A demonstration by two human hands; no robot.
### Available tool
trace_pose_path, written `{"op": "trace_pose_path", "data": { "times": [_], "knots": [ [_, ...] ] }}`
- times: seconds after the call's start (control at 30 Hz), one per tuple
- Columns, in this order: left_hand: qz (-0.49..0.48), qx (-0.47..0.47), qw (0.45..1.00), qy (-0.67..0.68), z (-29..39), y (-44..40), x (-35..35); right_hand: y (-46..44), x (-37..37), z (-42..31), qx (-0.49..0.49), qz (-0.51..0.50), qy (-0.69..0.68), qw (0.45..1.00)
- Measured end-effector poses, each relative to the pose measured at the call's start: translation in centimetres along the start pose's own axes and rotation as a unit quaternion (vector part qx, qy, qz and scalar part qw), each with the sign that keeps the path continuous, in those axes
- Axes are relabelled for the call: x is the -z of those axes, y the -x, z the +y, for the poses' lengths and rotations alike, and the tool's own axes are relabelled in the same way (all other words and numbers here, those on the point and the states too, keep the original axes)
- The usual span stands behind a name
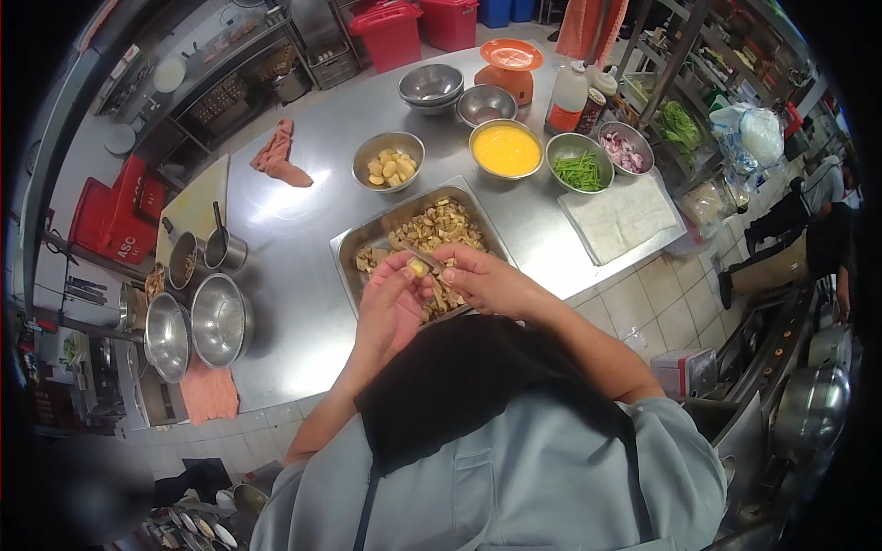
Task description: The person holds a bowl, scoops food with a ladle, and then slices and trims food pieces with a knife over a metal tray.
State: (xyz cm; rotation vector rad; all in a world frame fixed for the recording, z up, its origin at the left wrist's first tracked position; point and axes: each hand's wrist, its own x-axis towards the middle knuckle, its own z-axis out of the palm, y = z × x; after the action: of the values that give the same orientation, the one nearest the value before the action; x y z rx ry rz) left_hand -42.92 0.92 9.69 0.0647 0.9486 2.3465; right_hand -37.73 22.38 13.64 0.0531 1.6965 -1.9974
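Observation:
My left hand [390, 308] is closed around a small pale-yellow piece [419, 267] that looks like peeled ginger. Fingers of my right hand [482, 280] grip a small knife [421, 254], its thin blade against or just beside the piece; most of the handle is hidden. Both hands hover over the near side of a rectangular steel tray [491, 216]. Brown, knobbly pieces and scraps [446, 225] fill much of that tray. Beyond it stands a steel bowl [358, 174] with several similar yellow pieces [392, 168].
Farther right are bowls of yellow liquid [507, 149], cut greens [579, 171] and sliced purple onion [625, 148], beside a white cloth [617, 216]. An orange scale [508, 78] stands behind. Leftward lie steel bowls [220, 321], a pot [230, 250] and an orange cloth [280, 156].

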Motion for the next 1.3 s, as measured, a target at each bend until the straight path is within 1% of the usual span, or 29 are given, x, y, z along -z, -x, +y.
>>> {"op": "trace_pose_path", "data": {
  "times": [0.1,0.2,0.3,0.4,0.5,0.6,0.77,0.87,0.93,1.0,1.1,1.17,1.23,1.3],
  "knots": [
    [0.009,0.013,1.0,0.023,0.2,0.0,0.0,0.6,-0.4,-0.5,0.009,0.05,-0.022,0.998],
    [0.024,0.012,0.999,0.031,0.1,-0.1,0.0,-0.4,-0.4,0.8,0.069,0.062,0.103,0.99],
    [0.024,-0.003,1.0,0.013,-0.3,-0.2,0.2,-0.3,-0.9,1.2,0.13,0.07,0.159,0.976],
    [0.016,-0.012,1.0,0.013,-0.4,0.0,0.2,-0.2,-1.0,0.8,0.101,0.06,0.164,0.98],
    [0.007,-0.012,1.0,0.017,0.0,0.2,-0.1,-0.6,-1.2,1.4,0.171,0.052,0.135,0.975],
    [0.013,-0.006,1.0,0.02,-0.1,0.3,-0.1,-1.6,-0.7,2.8,0.203,0.022,0.115,0.972],
    [0.028,0.016,0.999,-0.004,-0.4,-0.1,0.6,-1.9,0.1,3.1,0.14,0.043,0.099,0.984],
    [0.04,0.033,0.999,0.001,-0.3,-0.4,0.3,-0.9,0.4,1.9,0.038,0.061,0.028,0.997],
    [0.032,0.03,0.999,0.0,-0.2,-0.3,0.0,-0.2,0.2,1.0,0.023,0.073,0.009,0.997],
    [0.022,0.021,0.999,-0.023,-0.4,-0.4,0.3,0.0,-0.3,0.7,0.078,0.077,0.031,0.994],
    [0.018,-0.002,0.999,-0.05,-0.6,-0.4,0.2,0.1,-0.2,0.6,0.021,0.059,0.067,0.996],
    [0.011,-0.025,0.998,-0.062,-0.8,-0.5,0.2,-0.5,-0.3,1.4,0.088,0.057,0.117,0.988],
    [-0.005,-0.047,0.996,-0.07,-1.2,-0.5,0.6,-0.6,-0.5,1.8,0.103,0.056,0.131,0.985],
    [-0.009,-0.05,0.995,-0.081,-1.1,-0.4,0.5,0.1,-1.0,0.9,0.065,0.055,0.111,0.99]
  ]
}}
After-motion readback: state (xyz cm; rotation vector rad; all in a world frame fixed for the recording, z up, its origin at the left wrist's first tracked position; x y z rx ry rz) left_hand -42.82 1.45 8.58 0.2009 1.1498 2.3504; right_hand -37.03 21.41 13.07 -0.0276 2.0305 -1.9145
